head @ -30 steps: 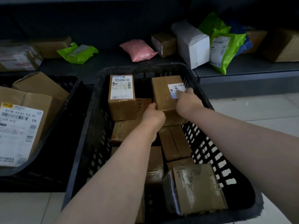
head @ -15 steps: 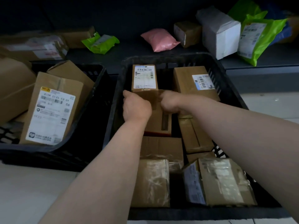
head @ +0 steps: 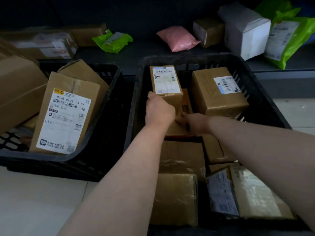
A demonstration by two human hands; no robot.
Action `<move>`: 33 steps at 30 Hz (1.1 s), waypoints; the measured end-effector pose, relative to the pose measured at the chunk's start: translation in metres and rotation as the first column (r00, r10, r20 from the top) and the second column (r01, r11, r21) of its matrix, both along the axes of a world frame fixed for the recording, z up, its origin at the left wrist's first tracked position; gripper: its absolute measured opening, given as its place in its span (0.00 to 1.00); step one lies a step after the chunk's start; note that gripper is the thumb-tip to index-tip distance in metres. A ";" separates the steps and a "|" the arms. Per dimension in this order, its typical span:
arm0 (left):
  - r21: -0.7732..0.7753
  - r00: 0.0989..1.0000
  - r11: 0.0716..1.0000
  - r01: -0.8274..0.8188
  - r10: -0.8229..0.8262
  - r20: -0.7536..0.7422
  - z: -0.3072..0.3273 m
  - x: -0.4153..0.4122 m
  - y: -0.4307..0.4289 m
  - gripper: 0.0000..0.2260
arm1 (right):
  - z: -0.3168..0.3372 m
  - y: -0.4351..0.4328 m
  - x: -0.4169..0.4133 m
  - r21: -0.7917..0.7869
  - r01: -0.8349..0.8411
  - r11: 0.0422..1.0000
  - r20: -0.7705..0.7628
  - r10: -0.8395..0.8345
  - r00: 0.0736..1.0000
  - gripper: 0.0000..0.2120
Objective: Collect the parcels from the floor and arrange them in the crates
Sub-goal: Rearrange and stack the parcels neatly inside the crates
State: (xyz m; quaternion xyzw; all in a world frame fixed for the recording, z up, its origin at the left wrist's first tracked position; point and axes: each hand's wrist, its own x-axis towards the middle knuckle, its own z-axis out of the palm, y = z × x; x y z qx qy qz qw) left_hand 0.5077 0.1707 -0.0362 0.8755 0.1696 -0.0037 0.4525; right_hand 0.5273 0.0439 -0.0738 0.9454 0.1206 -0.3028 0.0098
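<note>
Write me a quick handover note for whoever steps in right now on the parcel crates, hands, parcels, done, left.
Left hand: gripping the near end of the tall labelled box at the back of the right crate.
Right hand: resting on the flat carton just below that box; grip unclear.
Done: the right crate holds several cardboard boxes, including the box with the blue-edged label. The left crate holds large cartons.
Left: settle the tall box. A pink pouch, green bags and a white box lie on the dark ledge behind, outside the crates.
</note>
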 end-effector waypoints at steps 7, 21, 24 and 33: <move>-0.238 0.999 0.971 -0.030 0.020 -0.044 -0.008 0.007 -0.001 0.23 | 0.043 0.021 0.026 0.695 0.533 0.483 -0.201 -0.581 0.788 0.23; 0.170 0.977 0.985 0.040 -0.003 -0.215 -0.002 -0.005 -0.008 0.60 | 0.070 -0.026 -0.015 0.677 0.540 0.500 -0.411 -0.352 0.841 0.26; 0.311 0.980 0.942 0.127 -0.072 -0.183 0.002 -0.015 -0.003 0.52 | 0.066 -0.040 -0.033 0.603 0.446 0.661 -0.378 -0.256 0.890 0.21; 0.528 0.910 0.770 0.358 -0.162 -0.381 0.026 -0.032 0.005 0.59 | 0.079 -0.061 -0.092 0.181 0.007 0.984 -0.454 0.077 0.888 0.51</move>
